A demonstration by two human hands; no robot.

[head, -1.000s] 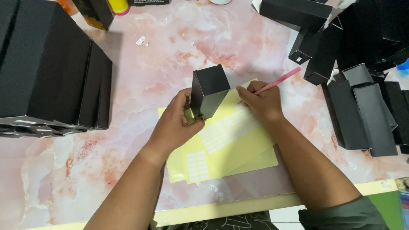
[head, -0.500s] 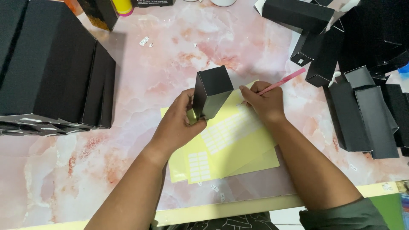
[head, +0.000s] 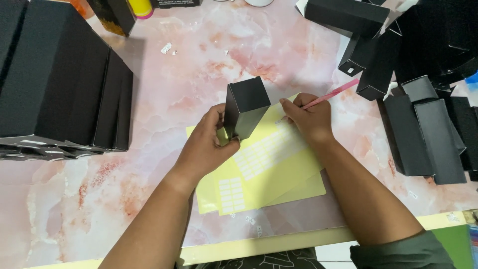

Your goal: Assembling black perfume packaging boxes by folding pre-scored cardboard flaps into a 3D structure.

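Barely anything's moved: left hand [head: 206, 147] still wraps its fingers around the tall black cardboard box [head: 245, 107], right hand [head: 308, 117] still pinches the thin pink pen [head: 331, 94] over the yellow sticker sheet [head: 269, 169], so still picking labels.

Bright, even overhead light; soft shadows fall beside the stacked black boxes [head: 59, 79] on the glossy marble surface [head: 189, 65]. Focus is sharp, with slight wide-angle stretching at the edges.

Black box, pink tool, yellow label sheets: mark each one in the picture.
black box [head: 247, 107], head view, on its front face.
pink tool [head: 334, 93], head view, mid-shaft.
yellow label sheets [head: 279, 174], head view, bare yellow area.
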